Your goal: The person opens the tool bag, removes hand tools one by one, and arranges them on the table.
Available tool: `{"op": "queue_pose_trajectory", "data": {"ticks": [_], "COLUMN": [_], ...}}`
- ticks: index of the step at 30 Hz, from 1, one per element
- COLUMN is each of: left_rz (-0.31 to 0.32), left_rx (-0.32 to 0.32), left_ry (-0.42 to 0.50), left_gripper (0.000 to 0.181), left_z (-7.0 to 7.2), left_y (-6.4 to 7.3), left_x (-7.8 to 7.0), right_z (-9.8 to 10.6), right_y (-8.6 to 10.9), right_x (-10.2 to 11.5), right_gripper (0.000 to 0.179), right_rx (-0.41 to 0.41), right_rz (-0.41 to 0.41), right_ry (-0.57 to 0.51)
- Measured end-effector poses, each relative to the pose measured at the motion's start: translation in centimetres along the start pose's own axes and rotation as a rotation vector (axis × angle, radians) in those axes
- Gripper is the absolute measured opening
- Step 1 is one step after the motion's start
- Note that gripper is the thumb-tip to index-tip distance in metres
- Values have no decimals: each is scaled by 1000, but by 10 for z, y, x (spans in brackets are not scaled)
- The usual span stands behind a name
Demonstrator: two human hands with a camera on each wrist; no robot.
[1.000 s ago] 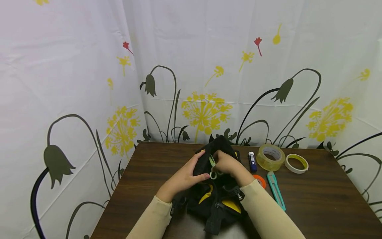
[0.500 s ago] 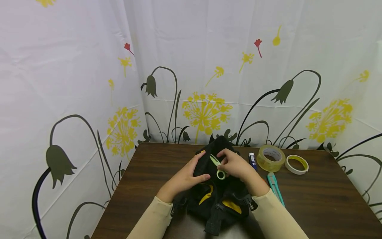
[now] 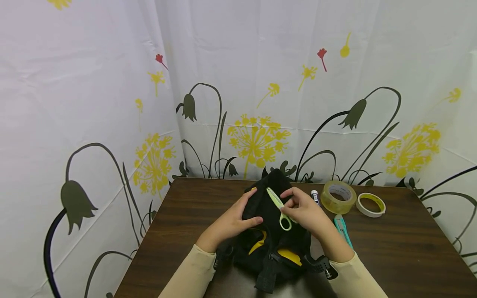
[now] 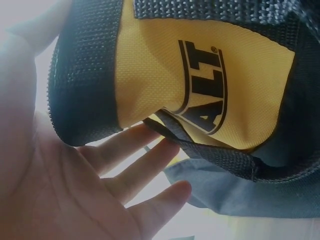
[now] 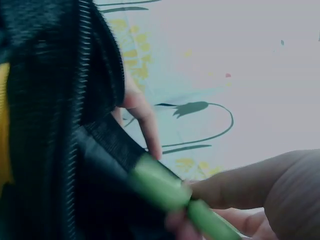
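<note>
A black zippered tool bag with yellow panels stands on the table, its mouth spread. My left hand holds the bag's left side, the thumb at the opening. In the left wrist view, its fingers lie against the edge of the bag, beside a yellow panel with black lettering. Light green scissors are pinched between the thumb and fingers of my right hand, blades pointing up and left over the bag's mouth. Motion blurs the scissors in the right wrist view.
Right of the bag lie a glue stick, a clear packing tape roll, a white tape roll and a teal utility knife. The knife is partly behind my right arm. A flowered curtain hangs behind the wooden table.
My right hand has come out of the bag's mouth and moved right with the scissors, which now show almost whole. My right forearm now covers the orange roll. The left hand stays put.
</note>
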State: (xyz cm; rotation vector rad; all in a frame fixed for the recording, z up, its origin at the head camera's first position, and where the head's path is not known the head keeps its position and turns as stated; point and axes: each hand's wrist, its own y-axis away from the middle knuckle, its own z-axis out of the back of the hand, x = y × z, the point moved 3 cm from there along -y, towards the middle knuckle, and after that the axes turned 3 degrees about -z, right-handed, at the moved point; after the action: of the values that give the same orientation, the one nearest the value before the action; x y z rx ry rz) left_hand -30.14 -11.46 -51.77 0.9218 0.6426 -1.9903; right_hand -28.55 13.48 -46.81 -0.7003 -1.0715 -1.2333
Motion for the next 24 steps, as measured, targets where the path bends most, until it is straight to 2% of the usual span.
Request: {"op": "queue_pose_trajectory", "data": {"ticks": [3,6,11,16,24], "left_rz": [1,-2,-9,1,13], "left_rx": [3,2,3,2,2], "left_ry": [-6,-14,-22,-29,-41], "left_gripper": [94,94,94,93,93], "left_z": [0,-1,-1,-1,0], "left_y": [0,0,0,0,2], "left_x": [0,0,0,0,0], "right_z": [5,13,27,40,68], "right_y": [7,14,28,47,74], "right_x": [-5,-12,-29,-51,-85], "right_gripper": [42,48,51,44,36], "right_rx": [-2,-33,-159,-265,-357], "right_rz": [37,70,74,55,52], "right_ry": [-91,-139,-127,-125,-87]}}
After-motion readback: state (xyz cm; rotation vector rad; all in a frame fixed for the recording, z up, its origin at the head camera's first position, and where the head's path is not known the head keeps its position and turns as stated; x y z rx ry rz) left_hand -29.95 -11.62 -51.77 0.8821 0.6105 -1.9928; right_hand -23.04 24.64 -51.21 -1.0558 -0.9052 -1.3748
